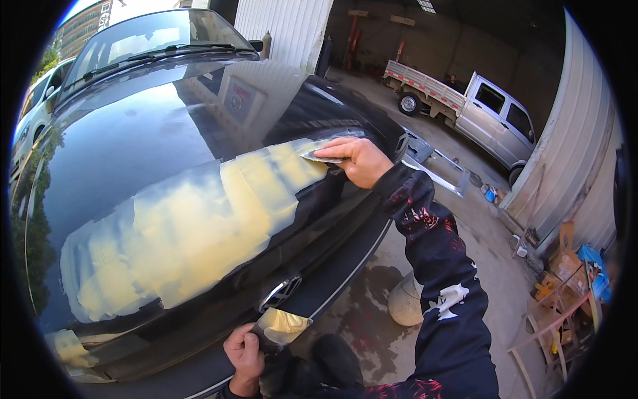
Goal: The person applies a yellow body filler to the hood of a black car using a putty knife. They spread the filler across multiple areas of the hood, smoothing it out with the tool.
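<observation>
Across the front of the black car hood (119, 166) lies a broad patch of pale yellow body filler (186, 233), over a dull grey sanded area. My right hand (364, 161) grips a thin flat filler spreader (320, 157) and rests it against the far right end of the patch. Low in the view, my left hand (244, 351) is closed on the edge of a dark flat scraper (271, 332), which carries a wet blob of yellow filler (286, 324). The scraper sits just below the round car badge (280, 291). A smaller filler patch (70, 348) shows at the lower left corner.
A pale bucket (407, 302) stands on the concrete floor beside the bumper. Further right are a metal-framed rack (551, 319) and cardboard boxes (565, 256). A silver pickup truck (488, 116) is parked by the garage opening; a white car (43, 100) stands at left.
</observation>
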Demonstrator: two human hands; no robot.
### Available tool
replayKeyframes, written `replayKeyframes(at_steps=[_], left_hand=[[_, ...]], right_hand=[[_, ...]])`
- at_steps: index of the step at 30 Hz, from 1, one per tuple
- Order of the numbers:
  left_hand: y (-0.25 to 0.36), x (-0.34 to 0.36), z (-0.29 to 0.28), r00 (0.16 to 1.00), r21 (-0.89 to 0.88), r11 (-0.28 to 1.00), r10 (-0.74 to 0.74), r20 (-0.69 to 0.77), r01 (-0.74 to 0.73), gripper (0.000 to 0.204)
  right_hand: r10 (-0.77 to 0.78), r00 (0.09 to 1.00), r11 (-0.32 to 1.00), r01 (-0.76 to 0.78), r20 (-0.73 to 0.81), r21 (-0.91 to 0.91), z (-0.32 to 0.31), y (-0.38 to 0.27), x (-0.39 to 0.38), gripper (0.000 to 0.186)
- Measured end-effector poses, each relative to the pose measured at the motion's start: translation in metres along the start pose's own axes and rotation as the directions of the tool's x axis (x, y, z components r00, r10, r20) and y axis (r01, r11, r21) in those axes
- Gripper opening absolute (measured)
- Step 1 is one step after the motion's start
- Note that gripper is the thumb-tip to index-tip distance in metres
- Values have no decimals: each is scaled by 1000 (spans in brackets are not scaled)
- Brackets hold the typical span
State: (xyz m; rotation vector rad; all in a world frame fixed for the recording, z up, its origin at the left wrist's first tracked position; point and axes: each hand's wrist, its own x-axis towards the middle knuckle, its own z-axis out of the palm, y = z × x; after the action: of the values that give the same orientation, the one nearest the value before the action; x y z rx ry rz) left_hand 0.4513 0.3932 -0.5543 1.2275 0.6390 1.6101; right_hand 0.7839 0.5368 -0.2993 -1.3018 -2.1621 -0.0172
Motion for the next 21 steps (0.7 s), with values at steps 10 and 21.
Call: replayKeyframes(at_steps=[10, 21], left_hand=[[-6, 3, 10, 997, -51, 997, -59, 56, 62, 32], [-11, -5, 85, 971, -183, 970, -121, 206, 159, 30]], right_hand=[[-83, 978, 991, 62, -191, -116, 3, -38, -96, 43], [514, 858, 146, -81, -6, 986, 86, -136, -240, 34]])
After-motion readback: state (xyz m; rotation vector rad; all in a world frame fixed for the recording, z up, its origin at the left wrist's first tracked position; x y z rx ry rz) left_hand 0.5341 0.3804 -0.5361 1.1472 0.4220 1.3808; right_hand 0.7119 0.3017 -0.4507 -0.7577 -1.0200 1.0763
